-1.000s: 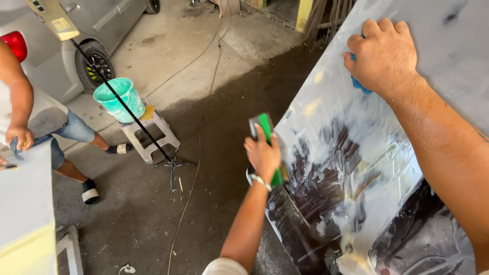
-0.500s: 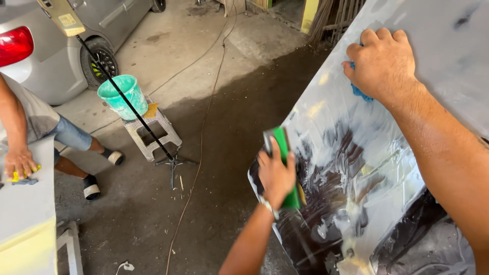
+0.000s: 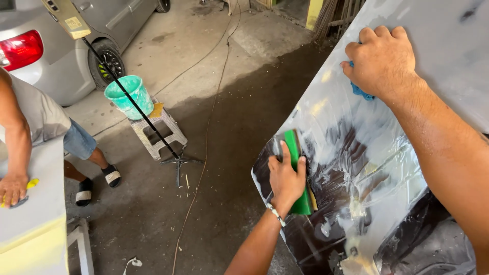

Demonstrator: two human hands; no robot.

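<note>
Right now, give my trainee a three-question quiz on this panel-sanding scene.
1. True or false: the left hand presses a green sanding block on the wet panel.
2. What does the right hand hold against the panel? A) a blue cloth B) a red brush C) a metal scraper
3. What stands on the small stool on the floor?

Key
1. True.
2. A; only a bit of it shows under the hand.
3. A turquoise bucket.
</note>
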